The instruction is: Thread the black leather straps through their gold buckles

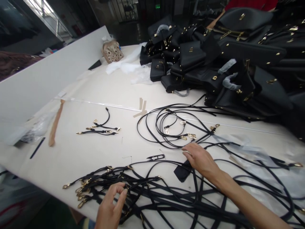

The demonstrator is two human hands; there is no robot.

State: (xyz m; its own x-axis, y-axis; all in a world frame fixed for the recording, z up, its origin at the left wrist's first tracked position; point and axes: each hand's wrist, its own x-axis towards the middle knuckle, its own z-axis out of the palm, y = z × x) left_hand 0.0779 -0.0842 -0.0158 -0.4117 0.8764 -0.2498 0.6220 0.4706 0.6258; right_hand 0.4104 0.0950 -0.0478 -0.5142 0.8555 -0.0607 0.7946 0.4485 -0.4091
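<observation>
My left hand point(110, 203) is at the near edge of a tangled heap of thin black straps point(166, 203). Its thumb and forefinger are pinched on a black strap, of which only a bit shows at the fingertips. Gold clasps point(83, 194) bunch at the heap's left end. My right hand point(200, 159) hovers by the lower edge of a loose coil of black straps point(152, 140), thumb apart from the fingers, with nothing visible in it. Below it lies a small black piece of material point(182, 171). Thread snips point(156, 157) lie between the hands.
Several short straps with gold hardware point(102, 130) lie left on the white table point(100, 86). Black handbags point(190, 57) pile up at the back right, near a person in a red top point(252, 4). Plastic film point(295, 181), a brown strip point(56, 124) and a low white partition point(54, 66) are around.
</observation>
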